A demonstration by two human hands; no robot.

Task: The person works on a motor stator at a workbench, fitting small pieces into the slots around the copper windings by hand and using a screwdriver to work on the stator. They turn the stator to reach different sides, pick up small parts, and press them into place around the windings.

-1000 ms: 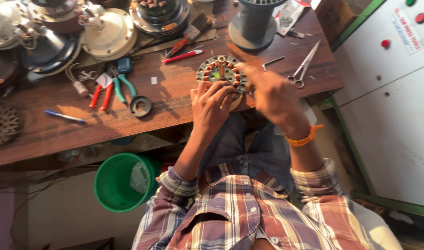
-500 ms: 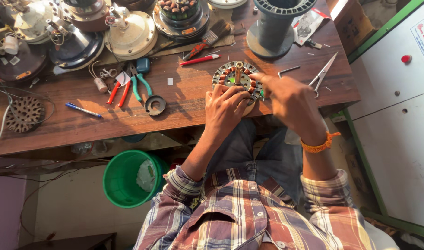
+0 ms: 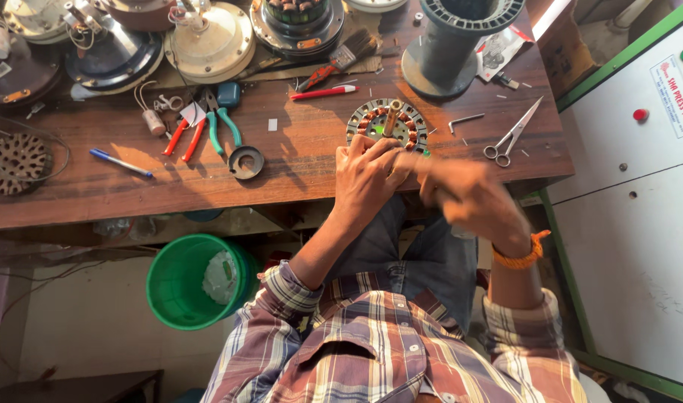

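A round motor stator (image 3: 387, 124) with copper windings and a central shaft lies near the front edge of the wooden workbench (image 3: 297, 160). My left hand (image 3: 365, 175) rests against its near rim, fingers curled on it. My right hand (image 3: 468, 195) is blurred, just right of the left hand and below the stator; I cannot tell whether it grips anything. An orange band circles the right wrist.
Scissors (image 3: 512, 135), a hex key (image 3: 466, 119), a dark spool (image 3: 455, 41), a red pen (image 3: 325, 92), pliers (image 3: 223, 123), a blue pen (image 3: 120, 163) and several fan motor housings (image 3: 210, 37) sit on the bench. A green bucket (image 3: 193, 282) stands below. A white cabinet (image 3: 640, 149) is at right.
My right hand has pulled back from the stator toward me and to the right. The left hand stays on the stator's rim.
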